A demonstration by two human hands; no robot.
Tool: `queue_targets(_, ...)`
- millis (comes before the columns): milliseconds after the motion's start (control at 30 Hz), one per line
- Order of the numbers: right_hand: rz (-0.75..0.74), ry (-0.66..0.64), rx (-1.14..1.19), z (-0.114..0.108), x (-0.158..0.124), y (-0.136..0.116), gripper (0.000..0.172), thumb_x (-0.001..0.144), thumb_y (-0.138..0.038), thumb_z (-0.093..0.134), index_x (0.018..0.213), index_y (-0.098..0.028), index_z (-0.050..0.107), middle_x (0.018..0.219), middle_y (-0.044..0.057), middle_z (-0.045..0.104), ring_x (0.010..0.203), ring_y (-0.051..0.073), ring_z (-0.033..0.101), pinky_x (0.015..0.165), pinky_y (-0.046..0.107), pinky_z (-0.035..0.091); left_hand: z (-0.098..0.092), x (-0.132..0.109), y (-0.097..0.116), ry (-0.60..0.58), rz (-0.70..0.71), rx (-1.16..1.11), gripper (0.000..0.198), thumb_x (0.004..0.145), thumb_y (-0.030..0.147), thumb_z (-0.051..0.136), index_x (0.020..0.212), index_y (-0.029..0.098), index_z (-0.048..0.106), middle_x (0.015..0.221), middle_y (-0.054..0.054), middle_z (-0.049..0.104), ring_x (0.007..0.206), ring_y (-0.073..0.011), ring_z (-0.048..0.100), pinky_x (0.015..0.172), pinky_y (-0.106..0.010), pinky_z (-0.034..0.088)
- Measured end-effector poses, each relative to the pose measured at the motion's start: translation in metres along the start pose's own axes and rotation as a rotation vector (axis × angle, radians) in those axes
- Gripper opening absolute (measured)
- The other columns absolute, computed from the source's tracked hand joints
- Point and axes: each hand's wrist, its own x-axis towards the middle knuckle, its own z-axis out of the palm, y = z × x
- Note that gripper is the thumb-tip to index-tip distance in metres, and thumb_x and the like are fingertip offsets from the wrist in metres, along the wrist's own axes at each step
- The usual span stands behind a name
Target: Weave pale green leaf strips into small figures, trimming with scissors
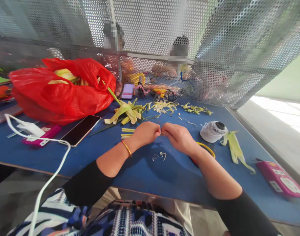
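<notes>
Over the blue, flat table point(145, 177), my left hand point(148, 132) and right hand point(178, 137) meet, fingertips pinched closed on a tiny, thin piece point(161, 133) between them, material unclear. Seemingly fine 2-handed work, calling next for a steady pinch.

A tiny pale piece point(161, 133), its shape unclear, bridges the left hand point(148, 132) and right hand point(178, 137).

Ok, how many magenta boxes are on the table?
2: one magenta box at left, partly covered by a white plug; another magenta box at far right. The red bag could hide more.
</notes>
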Motion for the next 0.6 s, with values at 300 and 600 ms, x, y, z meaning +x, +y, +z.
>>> queue_targets(300,0.382,0.098,1.118,-0.007,0.009,0.009,0.034,0.067,-0.041,0.078,0.065,-0.021,0.051,0.067,-0.003,0.056,0.056,0.01,0.048,0.059,0.026,0.041,-0.016,-0.005,0.006,-0.154,-0.104,-1.099,0.01,0.08,0.016,0.064,0.072,0.015,0.06,0.056,0.004,0.059,0.047,-0.0072,0.053,0.053,-0.021,0.047)
queue_targets(600,0.061,0.293,0.237,0.022,0.001,-0.002,0.018,0.09,-0.03,0.05,0.074,-0.022,0.052,0.074,0.002,0.062,0.072,0.016,0.055,0.07,0.03,0.045,0.003,0.01,0.008,0.18,-0.449,-1.036,0.018,0.083,0.005,0.057,0.067,0.014,0.058,0.052,0.005,0.056,0.041,-0.0064,0.048,0.049,-0.021,0.046)
